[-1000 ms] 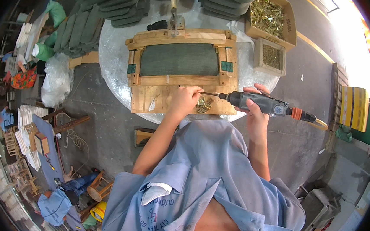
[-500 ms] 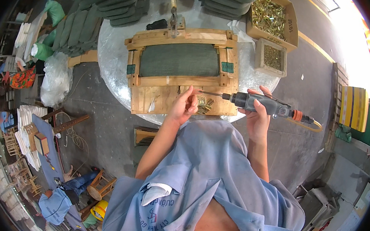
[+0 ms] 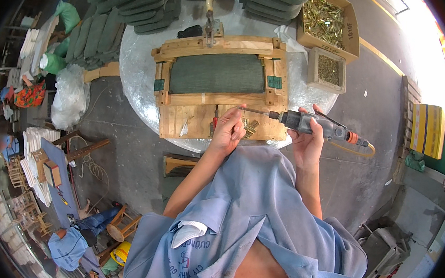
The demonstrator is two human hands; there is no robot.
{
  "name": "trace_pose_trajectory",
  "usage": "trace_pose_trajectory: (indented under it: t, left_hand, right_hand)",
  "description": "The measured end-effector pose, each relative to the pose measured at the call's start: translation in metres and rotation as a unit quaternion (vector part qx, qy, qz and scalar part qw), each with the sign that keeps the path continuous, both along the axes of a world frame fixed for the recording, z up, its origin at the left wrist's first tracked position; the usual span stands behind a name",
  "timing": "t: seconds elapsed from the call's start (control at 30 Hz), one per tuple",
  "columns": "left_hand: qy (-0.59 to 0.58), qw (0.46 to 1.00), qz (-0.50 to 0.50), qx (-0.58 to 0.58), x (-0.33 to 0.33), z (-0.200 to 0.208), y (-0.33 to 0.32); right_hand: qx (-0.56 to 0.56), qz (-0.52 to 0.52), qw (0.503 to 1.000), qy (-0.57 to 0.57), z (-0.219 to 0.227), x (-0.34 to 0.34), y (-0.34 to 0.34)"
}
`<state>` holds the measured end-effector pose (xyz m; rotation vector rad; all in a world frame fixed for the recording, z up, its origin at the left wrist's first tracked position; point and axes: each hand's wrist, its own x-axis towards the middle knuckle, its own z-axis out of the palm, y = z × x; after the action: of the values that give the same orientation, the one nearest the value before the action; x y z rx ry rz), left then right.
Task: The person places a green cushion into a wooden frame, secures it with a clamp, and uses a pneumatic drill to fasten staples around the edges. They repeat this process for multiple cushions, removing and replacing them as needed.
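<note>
My right hand (image 3: 309, 137) is wrapped round a grey-black air screwdriver (image 3: 310, 124), held level with its long bit (image 3: 258, 111) pointing left. My left hand (image 3: 229, 129) is closed, thumb and forefinger pinched at the bit's tip. Whatever sits between those fingertips is too small to make out. Just beyond both hands lies a wooden jig (image 3: 199, 99), its frame around a dark green padded panel (image 3: 217, 74). Several brass-coloured metal pieces (image 3: 250, 126) rest on the jig's near board, beside my left hand.
A toggle clamp (image 3: 209, 27) stands on the jig's far rail. Stacks of green panels (image 3: 134, 1) lie at the far left. At the right are a carton of brass-coloured parts (image 3: 323, 21) and a screw box (image 3: 326, 70). An air hose (image 3: 357, 152) trails from the screwdriver. People work at left.
My left hand has moved right and its fingers have closed at the bit's tip. The screwdriver has shifted slightly, its rear end a little nearer me.
</note>
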<state>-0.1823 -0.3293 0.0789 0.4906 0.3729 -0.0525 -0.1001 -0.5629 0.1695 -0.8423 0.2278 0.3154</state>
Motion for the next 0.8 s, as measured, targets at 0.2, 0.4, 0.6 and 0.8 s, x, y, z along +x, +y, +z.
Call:
trace_pose_trajectory:
  t: [0.2,0.4,0.6,0.8]
  left_hand:
    - [0.044,0.999,0.010,0.007,-0.003,-0.008,0.000]
    - [0.153,0.978,-0.075,0.118,0.023,-0.036,-0.016]
    - [0.027,0.968,-0.177,0.175,0.179,-0.002,-0.082]
    - [0.011,0.892,-0.253,0.373,0.215,-0.060,-0.110]
  right_hand:
    - [0.000,-0.030,0.999,0.021,-0.001,0.000,-0.005]
    - [0.044,-0.054,0.997,0.037,-0.003,0.000,-0.018]
    - [0.066,-0.128,0.989,0.026,0.013,-0.004,-0.030]
    - [0.067,-0.173,0.982,0.022,0.018,-0.001,-0.041]
